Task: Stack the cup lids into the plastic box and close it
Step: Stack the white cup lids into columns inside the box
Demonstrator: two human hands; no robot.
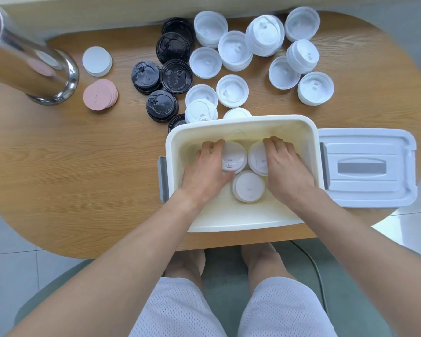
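Nearest you, your knees sit under the edge of the wooden surface [83, 181], and both forearms reach forward into the cream plastic box [241, 124] that stands open at its near edge.

Inside the box, a white lid stack [249, 187] sits closest to you, untouched, between your two hands. Just beyond it, your left hand [204, 171] has its grip curled around a second white lid stack [235, 156], fingers over the far side and thumb at the near side. Your right hand [286, 166] lies over a third white lid stack [258, 158], fingers bent over its far rim and gripping it. Those two stacks sit side by side, touching or nearly so, toward the far wall of the box.

To the right of the box, just beside it, the box cover [366, 166] lies flat on the surface with its grey handle panel facing up.

Beyond the box, loose white cup lids [232, 91] and stacks of them spread across the far right of the surface. Left of those sit the black cup lids [176, 76], several in short stacks. Farther left lie a pile of pink discs [100, 94] and a pile of white discs [97, 61], next to a shiny metal cylinder [32, 62] at the far left.
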